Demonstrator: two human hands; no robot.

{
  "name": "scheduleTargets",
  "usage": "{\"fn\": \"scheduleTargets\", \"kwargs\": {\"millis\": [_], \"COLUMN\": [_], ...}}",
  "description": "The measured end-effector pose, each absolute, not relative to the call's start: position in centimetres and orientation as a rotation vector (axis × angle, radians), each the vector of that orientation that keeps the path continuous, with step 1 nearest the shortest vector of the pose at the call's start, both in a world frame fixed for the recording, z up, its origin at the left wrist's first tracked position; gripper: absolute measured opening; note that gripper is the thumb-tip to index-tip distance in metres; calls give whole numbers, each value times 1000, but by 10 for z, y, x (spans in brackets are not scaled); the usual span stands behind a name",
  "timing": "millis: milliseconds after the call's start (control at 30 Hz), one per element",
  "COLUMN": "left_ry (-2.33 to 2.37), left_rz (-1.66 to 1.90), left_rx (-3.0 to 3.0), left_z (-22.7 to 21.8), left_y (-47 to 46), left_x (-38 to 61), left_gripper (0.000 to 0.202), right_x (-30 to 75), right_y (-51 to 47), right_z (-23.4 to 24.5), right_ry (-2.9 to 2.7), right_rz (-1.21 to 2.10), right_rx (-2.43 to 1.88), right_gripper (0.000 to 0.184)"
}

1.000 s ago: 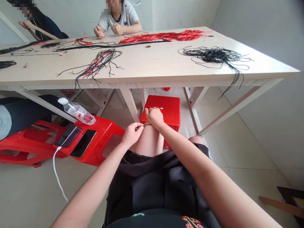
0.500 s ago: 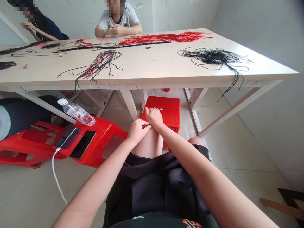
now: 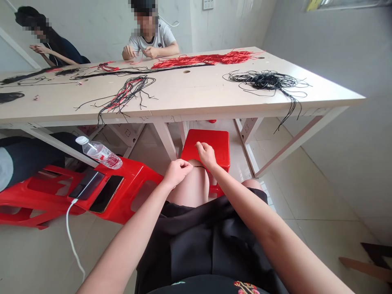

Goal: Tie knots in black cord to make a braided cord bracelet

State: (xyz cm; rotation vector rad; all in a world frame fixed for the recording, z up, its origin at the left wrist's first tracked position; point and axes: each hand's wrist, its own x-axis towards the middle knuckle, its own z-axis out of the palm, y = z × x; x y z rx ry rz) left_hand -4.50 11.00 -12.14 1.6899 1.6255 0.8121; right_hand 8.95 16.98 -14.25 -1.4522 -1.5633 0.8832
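Over my bare knee, a short black cord [image 3: 199, 166] stretches between my two hands. My left hand [image 3: 177, 172] pinches one end between thumb and fingertips. My right hand [image 3: 206, 155], fingers curled closed, is at the cord's other end, a little farther forward; its grip is partly hidden by the back of the hand. Beyond the hands stands a red plastic stool [image 3: 219, 143]. On the table above lie a bundle of black and red cords [image 3: 130, 92] and a tangled heap of black cords [image 3: 266, 80].
A long pale table [image 3: 190, 96] crosses in front, with red cords [image 3: 214, 60] along its far side. Two people sit behind it. At left, a red stool [image 3: 137, 173] bears a water bottle [image 3: 102, 153], a phone [image 3: 107, 194] and a dark device [image 3: 87, 184] on a white cable.
My hands have drawn apart, the right one moving slightly right, and the black cord now shows between them. The view has tilted up a little. The person opposite has separated their hands.
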Motion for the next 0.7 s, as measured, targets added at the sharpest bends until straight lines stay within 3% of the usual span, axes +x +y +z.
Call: {"fn": "scheduleTargets", "kwargs": {"millis": [100,167,333,700], "left_ry": [1575,1535,1463,1463], "left_rz": [865,896,880,753], "left_rx": [1648,1637,1691,1655], "left_z": [-116,-107,-85,-65], "left_y": [104,97,69,15], "left_x": [-46,-44,-39,-51], "left_gripper": [20,21,19,17], "right_x": [104,108,113,105], "right_y": [137,114,73,26], "right_z": [-136,-134,-134,-130], "right_ry": [-1586,-1590,-1432,-1597], "right_rz": [948,1053,1358,1348], "right_rx": [-1288,-1136,-922,-924], "right_gripper": [29,25,26,27]}}
